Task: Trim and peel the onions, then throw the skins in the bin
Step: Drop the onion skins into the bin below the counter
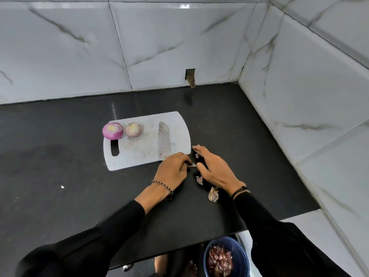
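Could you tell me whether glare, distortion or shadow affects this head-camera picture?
Head view: wide-angle distortion bows the wall tiles and the edges of the counter; a small glare spot sits high on the tiles, a pale streak on the counter behind the cutting board; the bin below lies in shade; the onion skins stay legible.

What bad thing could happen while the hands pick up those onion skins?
1. The left hand is right at the near end of the knife; a finger might brush the blade.
2. Loose skins lie apart on the counter; some could get left behind or miss the bin below.
3. The purple onion sits at the edge of the board and might roll off if bumped.
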A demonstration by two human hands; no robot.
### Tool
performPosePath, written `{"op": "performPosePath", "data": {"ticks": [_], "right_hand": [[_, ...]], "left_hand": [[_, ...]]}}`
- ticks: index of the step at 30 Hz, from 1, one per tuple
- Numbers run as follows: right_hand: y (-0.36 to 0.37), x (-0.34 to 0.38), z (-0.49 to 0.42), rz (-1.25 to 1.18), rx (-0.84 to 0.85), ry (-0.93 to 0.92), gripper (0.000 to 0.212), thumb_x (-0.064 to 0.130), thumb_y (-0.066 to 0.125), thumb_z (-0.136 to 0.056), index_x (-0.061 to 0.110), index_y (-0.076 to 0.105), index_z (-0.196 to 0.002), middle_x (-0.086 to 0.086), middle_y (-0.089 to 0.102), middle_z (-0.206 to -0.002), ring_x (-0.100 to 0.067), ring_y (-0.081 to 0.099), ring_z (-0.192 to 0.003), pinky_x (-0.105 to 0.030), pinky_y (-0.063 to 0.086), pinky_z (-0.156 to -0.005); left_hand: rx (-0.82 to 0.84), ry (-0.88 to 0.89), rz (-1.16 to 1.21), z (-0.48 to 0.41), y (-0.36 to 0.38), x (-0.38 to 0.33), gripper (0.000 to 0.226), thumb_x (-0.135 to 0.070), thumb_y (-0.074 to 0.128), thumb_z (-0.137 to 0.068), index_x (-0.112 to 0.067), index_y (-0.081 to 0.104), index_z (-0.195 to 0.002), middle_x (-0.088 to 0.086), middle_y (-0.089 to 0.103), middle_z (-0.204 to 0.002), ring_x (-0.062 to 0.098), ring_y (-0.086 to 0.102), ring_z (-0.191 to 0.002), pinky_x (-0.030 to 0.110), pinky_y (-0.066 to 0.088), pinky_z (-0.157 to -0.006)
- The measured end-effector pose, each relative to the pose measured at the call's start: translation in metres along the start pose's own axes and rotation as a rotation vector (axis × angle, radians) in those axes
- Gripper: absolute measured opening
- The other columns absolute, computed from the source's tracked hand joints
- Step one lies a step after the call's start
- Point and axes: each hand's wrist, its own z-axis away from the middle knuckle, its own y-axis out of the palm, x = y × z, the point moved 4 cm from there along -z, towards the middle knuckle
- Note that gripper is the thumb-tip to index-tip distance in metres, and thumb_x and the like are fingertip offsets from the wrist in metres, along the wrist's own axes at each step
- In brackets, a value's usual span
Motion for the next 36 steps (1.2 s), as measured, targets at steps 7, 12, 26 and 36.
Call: {"op": "performPosePath", "data": {"ticks": [7,12,26,36], "right_hand": [[-0.012,-0.006,0.007,-0.076,-0.197,0.021,0.041,0.031,0.045,-0.090,0.023,0.057,-0.129,0.011,0.072,-0.122,-0.005,0.066,-0.099,-0.033,0.054,-0.089],[-0.002,-0.017,0.016,0.042,0.045,0.049,0.066,0.038,0.037,-0.090,0.027,0.032,-0.154,0.005,0.042,-0.159,-0.019,0.035,-0.150,-0.044,0.036,-0.118],[0.002,-0.007,0.008,0.027,0.109,0.032,0.065,0.040,0.037,-0.091,0.027,0.029,-0.155,0.003,0.038,-0.162,-0.024,0.030,-0.152,-0.047,0.035,-0.119],[-0.018,-0.031,0.044,-0.074,-0.122,0.135,0.056,0.039,0.043,-0.092,0.027,0.038,-0.148,0.006,0.052,-0.152,-0.017,0.050,-0.138,-0.041,0.043,-0.111]], "left_hand": [[0.080,0.071,-0.180,0.006,0.006,-0.001,0.036,-0.013,0.045,-0.093,-0.015,0.057,-0.128,0.000,0.057,-0.137,0.018,0.047,-0.131,0.024,0.009,-0.121],[0.222,0.086,-0.268,0.020,0.017,-0.019,0.054,-0.018,0.037,-0.099,-0.016,0.026,-0.152,0.002,0.025,-0.160,0.017,0.011,-0.150,0.024,0.004,-0.118],[0.165,0.050,-0.232,0.016,0.020,-0.027,0.058,-0.022,0.034,-0.100,0.001,0.015,-0.150,0.015,0.025,-0.159,0.021,0.014,-0.150,0.024,-0.005,-0.118],[0.165,-0.031,-0.179,0.019,0.002,-0.014,0.035,-0.019,0.040,-0.094,-0.018,0.037,-0.129,0.004,0.052,-0.135,0.028,0.029,-0.143,0.046,0.046,-0.099]]}}
